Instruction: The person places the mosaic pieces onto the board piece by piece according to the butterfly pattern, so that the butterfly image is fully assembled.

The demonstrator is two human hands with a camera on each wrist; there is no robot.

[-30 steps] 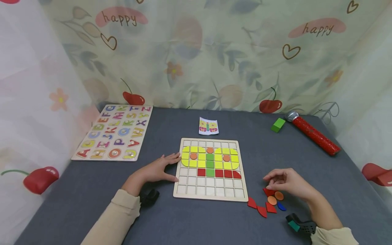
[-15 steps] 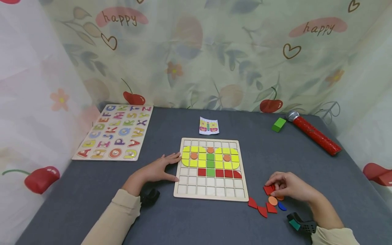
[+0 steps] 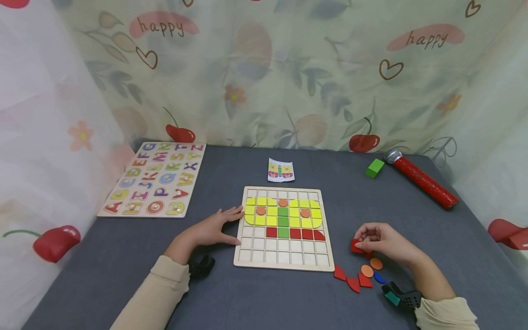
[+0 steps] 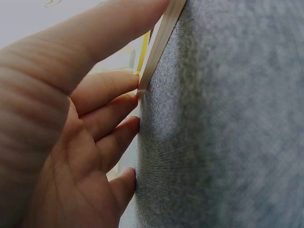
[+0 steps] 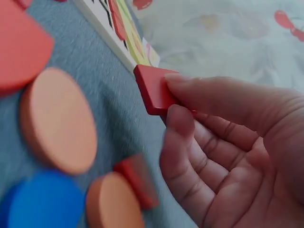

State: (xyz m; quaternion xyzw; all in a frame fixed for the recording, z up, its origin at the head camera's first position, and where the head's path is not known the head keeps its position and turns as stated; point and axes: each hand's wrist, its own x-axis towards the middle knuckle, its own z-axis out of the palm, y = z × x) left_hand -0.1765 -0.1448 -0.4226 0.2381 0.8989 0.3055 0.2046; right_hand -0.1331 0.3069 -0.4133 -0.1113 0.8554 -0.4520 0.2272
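Observation:
The right hand (image 3: 383, 240) pinches a red piece (image 5: 156, 90) between thumb and finger, raised over the table right of the grid board (image 3: 284, 269). Another red piece (image 5: 137, 181) lies beneath it. The left hand (image 3: 206, 229) rests at the board's left edge, fingers and thumb spread and touching its side; in the left wrist view its fingertips meet the wooden edge (image 4: 159, 52). Yellow, green, orange and red pieces fill part of the grid, with one red square (image 3: 271, 232) left of the green column and several red ones to its right.
Loose red pieces (image 3: 353, 284), orange discs (image 3: 366, 271) and a blue piece (image 3: 380, 277) lie near the right hand. A picture card (image 3: 281, 170) stands behind the board. An alphabet board (image 3: 165, 213) is at left; a green block (image 3: 374, 168) and red microphone (image 3: 425, 183) are at right.
The right hand has taken hold of a red piece from the loose group and moved slightly up and left with it. The left hand has stayed at the board's edge.

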